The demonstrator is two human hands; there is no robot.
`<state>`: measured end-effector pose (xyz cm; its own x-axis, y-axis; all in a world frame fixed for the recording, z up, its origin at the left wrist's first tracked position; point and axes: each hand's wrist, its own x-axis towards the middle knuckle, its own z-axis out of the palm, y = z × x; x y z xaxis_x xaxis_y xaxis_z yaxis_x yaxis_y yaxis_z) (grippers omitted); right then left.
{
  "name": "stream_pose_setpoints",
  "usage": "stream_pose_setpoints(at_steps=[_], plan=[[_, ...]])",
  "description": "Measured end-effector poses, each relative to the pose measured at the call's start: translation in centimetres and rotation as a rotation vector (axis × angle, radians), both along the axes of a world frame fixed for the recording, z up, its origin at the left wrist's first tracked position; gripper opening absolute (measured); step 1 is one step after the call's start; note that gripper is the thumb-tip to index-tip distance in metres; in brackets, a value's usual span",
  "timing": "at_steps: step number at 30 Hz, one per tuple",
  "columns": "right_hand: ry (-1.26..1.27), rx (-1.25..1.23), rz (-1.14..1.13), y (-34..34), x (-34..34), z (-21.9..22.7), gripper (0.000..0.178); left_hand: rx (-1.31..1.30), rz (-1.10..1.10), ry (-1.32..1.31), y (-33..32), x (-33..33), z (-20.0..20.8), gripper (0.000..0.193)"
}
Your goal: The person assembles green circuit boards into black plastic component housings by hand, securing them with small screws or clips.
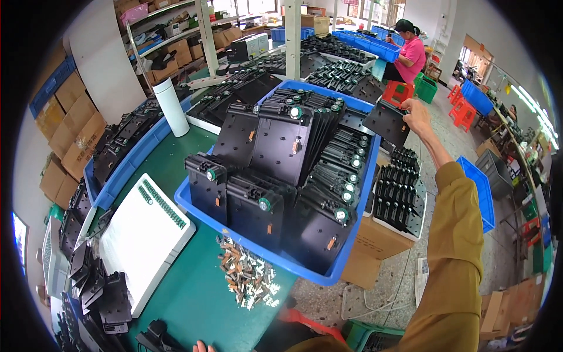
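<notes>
My right hand (416, 117) reaches out to the right and pinches the edge of a flat black plastic panel (384, 124). The panel hangs beside the right rim of a large blue crate (258, 252). Similar black panels (284, 141) with small round green-and-white parts fill that crate, some upright, others stacked tightly. Of my left hand (203, 347), only fingertips show at the bottom edge, apart and seemingly holding nothing. A black part (157, 337) lies on the green tabletop (205, 293) to their left.
Small brown and white pieces (249, 276) lie heaped before the crate. A white board (141, 240) carries rows of green rings (164, 202). A white cylinder (170, 105) stands behind. Right of the crate, a white tray (399, 193) of black parts rests on a carton. A person in pink (410, 53) sits far back.
</notes>
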<state>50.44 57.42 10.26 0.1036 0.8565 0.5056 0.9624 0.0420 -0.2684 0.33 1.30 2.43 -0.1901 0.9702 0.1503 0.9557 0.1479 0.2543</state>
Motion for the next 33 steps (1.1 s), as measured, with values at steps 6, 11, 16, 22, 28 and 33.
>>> stream_pose_setpoints(at_steps=[6, 11, 16, 22, 28, 33], plan=[[-0.059, -0.030, 0.046, 5.4, -1.5, -2.7, 0.032, -0.034, 0.012, -0.015, -0.1, 0.0, 0.0, 0.070], [-0.069, -0.106, 0.042, 8.1, -2.8, -4.2, 0.029, -0.038, 0.016, -0.021, -0.1, 0.1, -0.2, 0.071], [-0.102, -0.147, 0.048, 9.3, -3.8, -4.9, 0.026, -0.054, 0.030, -0.040, 0.2, 0.2, 0.1, 0.071], [0.011, -0.143, -0.007, 9.6, -4.5, -5.3, 0.034, -0.059, 0.029, -0.051, 0.1, 0.0, 0.1, 0.072], [0.034, -0.223, -0.044, 9.6, -4.7, -4.9, 0.027, -0.057, 0.019, -0.031, 0.1, 0.1, 0.2, 0.071], [0.026, -0.141, -0.038, 8.4, -5.3, -4.9, 0.025, -0.061, 0.016, -0.022, 0.0, 0.1, 0.0, 0.070]])
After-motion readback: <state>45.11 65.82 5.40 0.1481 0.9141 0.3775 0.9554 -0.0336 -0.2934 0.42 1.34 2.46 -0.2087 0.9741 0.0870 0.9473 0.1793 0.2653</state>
